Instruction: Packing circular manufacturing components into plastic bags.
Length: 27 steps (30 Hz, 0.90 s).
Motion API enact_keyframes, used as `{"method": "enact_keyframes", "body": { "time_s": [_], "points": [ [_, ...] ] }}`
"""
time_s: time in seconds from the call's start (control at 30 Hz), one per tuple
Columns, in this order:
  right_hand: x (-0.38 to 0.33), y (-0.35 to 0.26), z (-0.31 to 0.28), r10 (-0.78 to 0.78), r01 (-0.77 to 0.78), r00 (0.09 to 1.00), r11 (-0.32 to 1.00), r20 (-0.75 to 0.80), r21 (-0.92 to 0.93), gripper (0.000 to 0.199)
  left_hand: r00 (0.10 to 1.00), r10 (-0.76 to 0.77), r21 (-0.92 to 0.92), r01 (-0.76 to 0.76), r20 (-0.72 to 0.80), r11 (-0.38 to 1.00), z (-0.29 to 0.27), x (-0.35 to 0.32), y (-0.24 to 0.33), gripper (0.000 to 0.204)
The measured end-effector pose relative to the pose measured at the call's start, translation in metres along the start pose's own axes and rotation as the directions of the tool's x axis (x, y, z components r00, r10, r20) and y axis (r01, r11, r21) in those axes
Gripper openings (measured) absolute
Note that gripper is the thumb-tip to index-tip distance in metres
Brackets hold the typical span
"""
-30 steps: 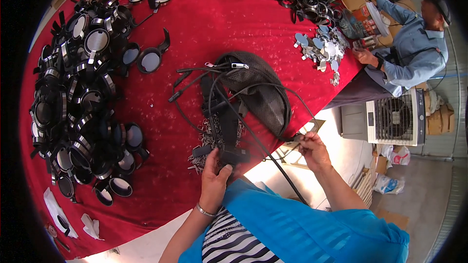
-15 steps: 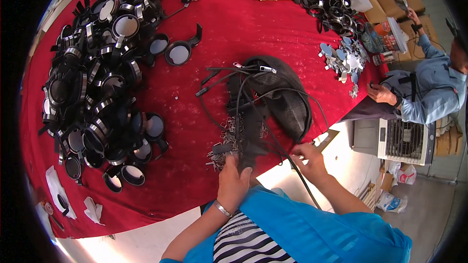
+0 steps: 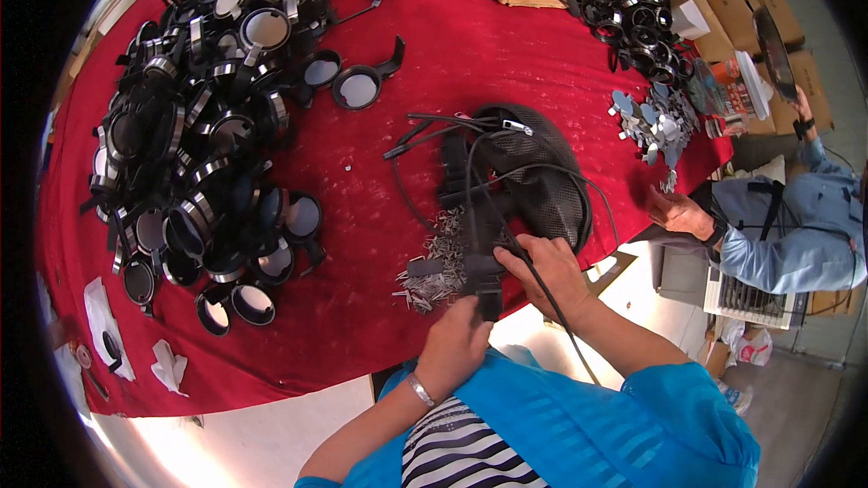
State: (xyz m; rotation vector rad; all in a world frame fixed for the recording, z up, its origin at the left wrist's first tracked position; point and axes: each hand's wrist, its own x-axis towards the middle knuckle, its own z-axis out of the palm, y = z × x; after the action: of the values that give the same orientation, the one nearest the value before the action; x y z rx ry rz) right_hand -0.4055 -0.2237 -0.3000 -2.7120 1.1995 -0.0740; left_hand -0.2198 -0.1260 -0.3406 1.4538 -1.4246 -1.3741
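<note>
A black mesh bag (image 3: 553,203) with a zipper and thin black cables lies on the red cloth (image 3: 362,181) in front of me. A wide black strap (image 3: 482,239) runs from it toward my body. My left hand (image 3: 455,348) is closed around the strap's near end, by a dark buckle-like part. My right hand (image 3: 553,278) is closed on the strap's right side, thumb toward it, with a black cable passing across the fingers. What its fingertips grip is partly hidden. Small silvery metal clips (image 3: 438,285) lie piled left of the strap.
Many black-and-silver rings with handles (image 3: 190,154) are heaped on the left. Flat metal discs (image 3: 655,122) and a carton of black rings (image 3: 624,0) are at the far right. A co-worker's hand (image 3: 683,214) is at the right table edge.
My left hand has moved right, from the clips to the strap's end. My right hand has come left and up from below the bag onto the strap. The view has shifted slightly.
</note>
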Motion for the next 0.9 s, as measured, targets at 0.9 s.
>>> {"method": "enact_keyframes", "body": {
  "time_s": [0.9],
  "points": [
    [-0.007, 0.011, 0.005, 0.150, -0.125, 0.988, 0.912, -0.034, 0.390, 0.033, 0.903, -0.046, 0.177, -0.034, 0.427, 0.984, -0.001, -0.007, 0.006, 0.049]
  ]
}}
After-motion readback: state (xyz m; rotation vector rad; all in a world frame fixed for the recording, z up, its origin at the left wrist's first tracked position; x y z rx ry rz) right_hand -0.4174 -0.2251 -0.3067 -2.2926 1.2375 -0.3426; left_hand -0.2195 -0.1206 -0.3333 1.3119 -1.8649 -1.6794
